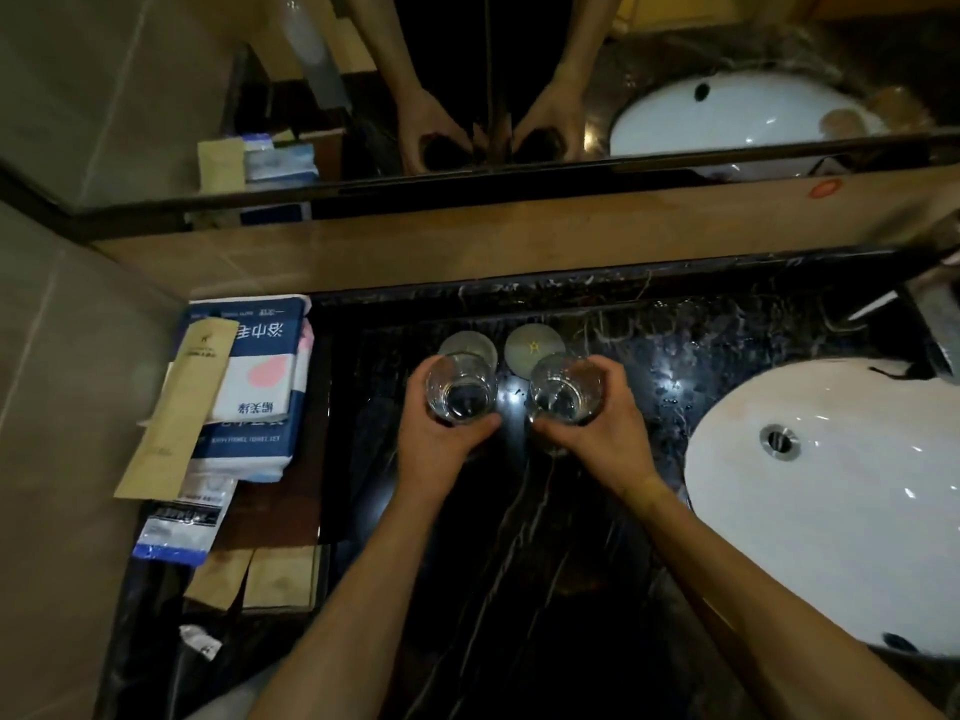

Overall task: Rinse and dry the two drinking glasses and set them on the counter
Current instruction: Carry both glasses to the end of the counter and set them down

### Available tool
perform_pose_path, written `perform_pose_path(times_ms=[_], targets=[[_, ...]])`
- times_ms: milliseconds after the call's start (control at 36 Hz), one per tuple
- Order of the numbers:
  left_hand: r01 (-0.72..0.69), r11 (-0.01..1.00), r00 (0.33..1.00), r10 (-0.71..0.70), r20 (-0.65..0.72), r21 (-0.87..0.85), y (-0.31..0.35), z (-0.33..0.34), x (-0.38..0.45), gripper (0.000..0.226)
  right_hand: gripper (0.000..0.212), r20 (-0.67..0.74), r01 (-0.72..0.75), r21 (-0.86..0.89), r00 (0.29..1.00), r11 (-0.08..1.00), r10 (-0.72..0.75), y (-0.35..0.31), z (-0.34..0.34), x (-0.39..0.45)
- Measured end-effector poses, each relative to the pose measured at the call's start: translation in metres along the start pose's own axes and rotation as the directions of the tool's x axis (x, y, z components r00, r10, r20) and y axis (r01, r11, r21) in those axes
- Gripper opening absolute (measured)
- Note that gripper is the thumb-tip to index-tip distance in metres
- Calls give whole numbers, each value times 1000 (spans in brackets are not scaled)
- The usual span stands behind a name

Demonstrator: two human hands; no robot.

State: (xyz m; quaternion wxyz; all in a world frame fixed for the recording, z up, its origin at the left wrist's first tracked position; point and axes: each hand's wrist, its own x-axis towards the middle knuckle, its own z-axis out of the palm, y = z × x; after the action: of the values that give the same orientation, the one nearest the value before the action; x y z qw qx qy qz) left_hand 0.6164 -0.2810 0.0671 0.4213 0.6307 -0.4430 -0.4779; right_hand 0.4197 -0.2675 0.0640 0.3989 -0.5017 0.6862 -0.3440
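left hand (441, 433) clamped on glass (460, 389) | right hand (597, 423) clamped on second glass (566, 389) | both best kept upright, carried right to sink (831, 511)

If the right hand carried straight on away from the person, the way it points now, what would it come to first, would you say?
Most likely the round coaster lying on the counter just beyond the right hand and its glass. After that comes the tan backsplash ledge. Height is hard to judge, so the glass may pass above the coaster.

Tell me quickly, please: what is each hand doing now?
Left hand: closed around the left drinking glass, upright over the counter.
Right hand: closed around the right drinking glass, also upright.
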Motion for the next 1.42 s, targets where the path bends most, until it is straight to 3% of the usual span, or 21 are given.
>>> perform_pose_path(times_ms=[417,1167,1417], targets=[[-61,996,996,56,75,61,3,5,68,85,80,45,9,-50,999,999,-7,-3,15,80],[-38,997,992,30,123,68,-26,7,92,84,85,54,-69,-57,996,996,72,7,25,94],[-57,993,994,46,101,106,-29,4,90,107,89,21,-82,-78,996,994,83,6,27,90]])
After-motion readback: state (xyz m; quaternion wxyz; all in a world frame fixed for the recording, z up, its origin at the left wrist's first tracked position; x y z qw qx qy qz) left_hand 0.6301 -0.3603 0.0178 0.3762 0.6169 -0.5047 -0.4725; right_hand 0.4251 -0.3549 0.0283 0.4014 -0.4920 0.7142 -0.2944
